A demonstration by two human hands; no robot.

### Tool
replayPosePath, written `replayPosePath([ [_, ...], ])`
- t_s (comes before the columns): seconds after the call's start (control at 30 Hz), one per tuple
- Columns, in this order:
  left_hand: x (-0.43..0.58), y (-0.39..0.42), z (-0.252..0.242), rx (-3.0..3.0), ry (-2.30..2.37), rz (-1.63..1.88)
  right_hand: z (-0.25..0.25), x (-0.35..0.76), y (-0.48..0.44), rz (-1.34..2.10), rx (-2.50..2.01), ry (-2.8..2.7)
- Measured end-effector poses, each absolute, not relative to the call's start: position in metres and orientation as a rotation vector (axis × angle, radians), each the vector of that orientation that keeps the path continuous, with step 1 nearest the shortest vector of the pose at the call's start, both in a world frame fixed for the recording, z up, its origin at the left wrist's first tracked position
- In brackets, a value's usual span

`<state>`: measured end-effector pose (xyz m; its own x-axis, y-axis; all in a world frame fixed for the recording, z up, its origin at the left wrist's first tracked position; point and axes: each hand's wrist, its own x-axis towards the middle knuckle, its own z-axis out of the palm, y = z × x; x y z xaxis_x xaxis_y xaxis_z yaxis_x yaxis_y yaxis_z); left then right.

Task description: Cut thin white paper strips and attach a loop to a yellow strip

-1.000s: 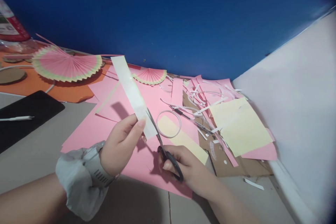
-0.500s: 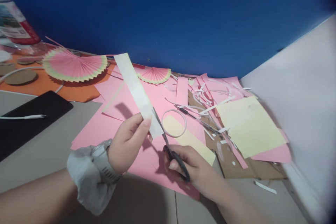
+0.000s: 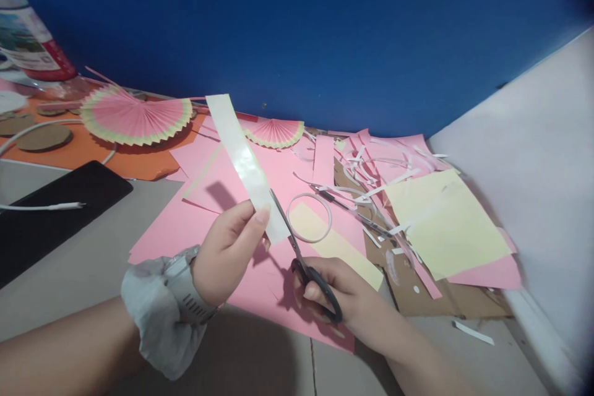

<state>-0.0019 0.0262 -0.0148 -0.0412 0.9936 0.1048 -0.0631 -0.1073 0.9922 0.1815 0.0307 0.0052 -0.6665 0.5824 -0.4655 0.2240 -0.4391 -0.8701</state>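
Between thumb and fingers, my left hand (image 3: 234, 253) pinches a long pale strip of paper (image 3: 239, 158), held up at a slant with its lower end to the right. My right hand (image 3: 334, 294) grips black-handled scissors (image 3: 301, 266), fingers through the loops. The scissor blades lie along the right edge of the strip near its lower end; whether they are cutting into it I cannot tell. Beneath both hands spread pink paper sheets (image 3: 162, 229). A pale ring (image 3: 327, 223) and a yellow paper strip (image 3: 352, 257) rest on the pink paper just right of the blades.
Pleated pink-and-yellow paper fans (image 3: 139, 117) lie at the back, beside a bottle (image 3: 34, 43). A black tablet-like slab (image 3: 69, 210) with a white cable is at left. To the right are paper scraps (image 3: 371, 173), a pen (image 3: 343, 201), cardboard (image 3: 440, 300) and a yellow sheet (image 3: 450, 223).
The whole view has shifted slightly, so things appear a little farther right. Both hands keep their hold on the paper strip and the scissors, in nearly the same positions.
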Motion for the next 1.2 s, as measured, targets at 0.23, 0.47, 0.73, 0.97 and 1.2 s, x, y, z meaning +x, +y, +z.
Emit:
replayPosePath([
  [0.23, -0.0027, 0.0261, -0.0167, 1.233, 1.14, 1.348, 0.0042, 0.1832, 0.0308, 2.233, -1.098, -1.481],
  [0.47, -0.0022, 0.0266, -0.0178, 1.232, 1.12, 1.357, 0.0019, 0.1845, 0.0306, 2.26, -1.094, -1.46],
  [0.73, -0.003, 0.0261, -0.0175, 1.213, 1.124, 1.339, 0.0025, 0.1845, 0.0315, 2.242, -1.087, -1.478],
  [0.97, -0.0021, 0.0257, -0.017, 1.211, 1.13, 1.344, 0.0009, 0.1858, 0.0315, 2.244, -1.092, -1.478],
  [1.2, -0.0024, 0.0272, -0.0147, 1.22, 1.111, 1.287, 0.0035, 0.185, 0.033, 2.264, -1.028, -1.546],
])
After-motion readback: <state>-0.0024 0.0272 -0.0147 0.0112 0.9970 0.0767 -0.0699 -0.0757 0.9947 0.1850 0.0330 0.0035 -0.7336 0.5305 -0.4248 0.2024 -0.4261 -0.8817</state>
